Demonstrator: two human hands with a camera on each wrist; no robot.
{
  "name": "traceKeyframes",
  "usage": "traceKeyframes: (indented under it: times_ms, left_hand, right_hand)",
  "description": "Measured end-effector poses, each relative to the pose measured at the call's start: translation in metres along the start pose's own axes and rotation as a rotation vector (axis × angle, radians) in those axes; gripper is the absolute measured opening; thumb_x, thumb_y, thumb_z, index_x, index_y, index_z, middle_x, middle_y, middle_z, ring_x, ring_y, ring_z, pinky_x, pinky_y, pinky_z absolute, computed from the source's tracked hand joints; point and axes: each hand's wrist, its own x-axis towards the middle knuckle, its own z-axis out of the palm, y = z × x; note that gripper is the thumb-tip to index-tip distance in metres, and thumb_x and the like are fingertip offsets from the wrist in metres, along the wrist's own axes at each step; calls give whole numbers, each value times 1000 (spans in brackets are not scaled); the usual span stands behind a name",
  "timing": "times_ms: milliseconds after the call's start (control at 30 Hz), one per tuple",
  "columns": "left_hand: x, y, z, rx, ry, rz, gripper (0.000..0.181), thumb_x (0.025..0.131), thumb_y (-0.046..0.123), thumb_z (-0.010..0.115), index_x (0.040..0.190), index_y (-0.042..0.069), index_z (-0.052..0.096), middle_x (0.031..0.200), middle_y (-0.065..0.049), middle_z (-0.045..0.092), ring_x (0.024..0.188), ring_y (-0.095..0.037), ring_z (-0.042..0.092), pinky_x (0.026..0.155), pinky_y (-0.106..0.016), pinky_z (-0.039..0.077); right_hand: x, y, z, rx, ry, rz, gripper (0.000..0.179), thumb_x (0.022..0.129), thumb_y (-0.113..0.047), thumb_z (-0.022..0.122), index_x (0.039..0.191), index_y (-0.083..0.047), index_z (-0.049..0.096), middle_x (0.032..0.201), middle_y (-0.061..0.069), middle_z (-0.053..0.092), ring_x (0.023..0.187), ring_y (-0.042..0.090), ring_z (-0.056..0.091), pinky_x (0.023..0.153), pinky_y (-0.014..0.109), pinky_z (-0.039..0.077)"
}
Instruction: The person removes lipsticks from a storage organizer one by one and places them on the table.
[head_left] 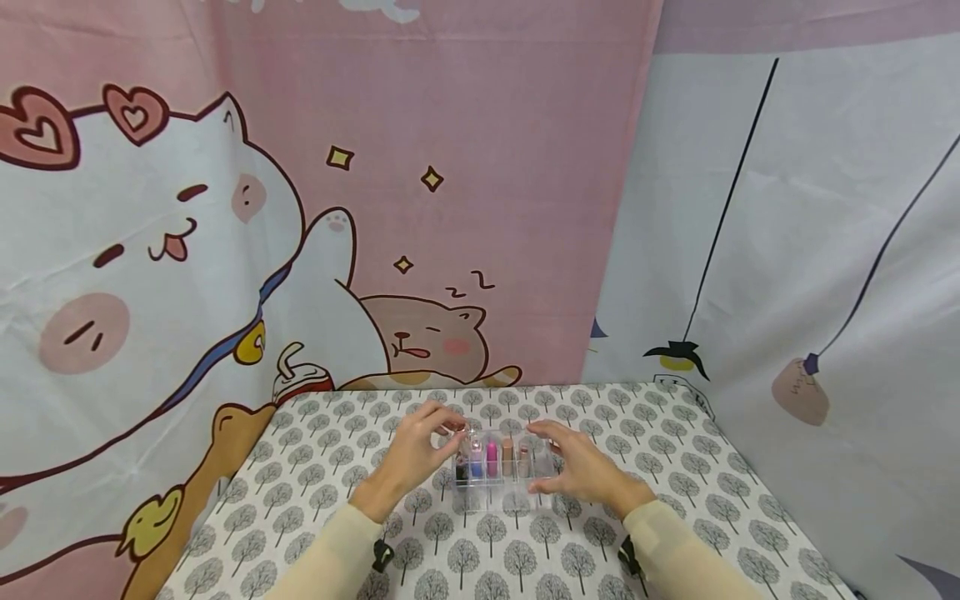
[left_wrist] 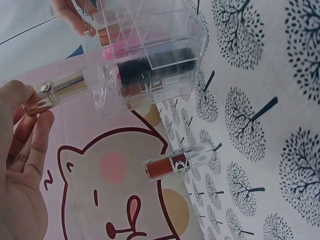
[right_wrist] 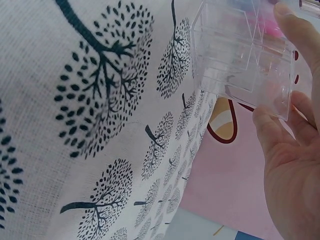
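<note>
A clear acrylic cosmetics organizer (head_left: 491, 498) stands on the table with several lip products in its back row, among them a bright pink tube (head_left: 492, 458) and a dark tube (left_wrist: 145, 67). With thumb and fingertips my left hand (head_left: 420, 442) pinches one end of a shiny gold lipstick (left_wrist: 69, 86), just above an end compartment of the organizer. My right hand (head_left: 588, 468) holds the organizer's right end between thumb and fingers. Behind the organizer a lip gloss tube (left_wrist: 167, 166) with a reddish-brown body stands on the cloth.
A white cloth (head_left: 517, 558) printed with grey trees covers the table. Cartoon fabric (head_left: 480, 167) hangs behind the table's back edge, and a pale curtain (head_left: 825, 250) hangs along the right. Dark clip-like objects (head_left: 383, 556) show beside the forearms.
</note>
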Motion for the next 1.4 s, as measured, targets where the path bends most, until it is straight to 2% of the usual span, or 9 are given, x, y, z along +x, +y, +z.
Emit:
traceKeyframes:
  times_ms: [267,500,700,867,1133,1400]
  left_hand:
    - [-2,-7,-5,28,48,52,26,92,-4,95,114,5,84,110,-8,80,88,-22,82,78,-32,75]
    - [-4,-6,-15,24,24,-19,25,94,0,94,117,5,85,113,-7,80,89,-24,82,76,-21,72]
    - [-6,-10,-21,12,34,-6,24,93,-3,94,115,1,84,112,-10,80,87,-27,82,75,-35,75]
    - [-8,-15,-27,30,38,19,25,93,-4,94,115,2,84,111,-9,80,89,-24,82,79,-36,76]
    - [-20,-22,-38,72,27,-15,24,94,-1,95,114,7,85,110,-6,80,92,-21,82,79,-39,75]
    - [-28,-29,-39,85,15,-37,26,93,1,96,116,8,85,111,-7,80,92,-20,82,80,-37,75]
  right_hand:
    - [1,2,1,-21,-3,-21,107,85,-41,106,171,-8,53,178,22,54,158,49,61,126,59,59]
    - [1,2,1,-17,1,-23,105,85,-38,106,171,-9,53,178,20,55,158,48,61,126,57,59]
    - [1,1,1,-6,-4,-17,106,85,-39,106,171,-7,52,179,19,54,159,48,60,126,55,59]
    - [2,0,1,-9,-9,-13,107,85,-39,106,172,-7,52,180,20,53,160,48,59,126,56,58]
    - [2,-1,1,12,-7,-16,106,85,-35,106,171,-8,53,179,19,53,161,48,58,127,56,58]
    - [1,1,1,-4,-1,-16,106,84,-40,106,171,-9,53,179,18,54,160,48,59,127,56,58]
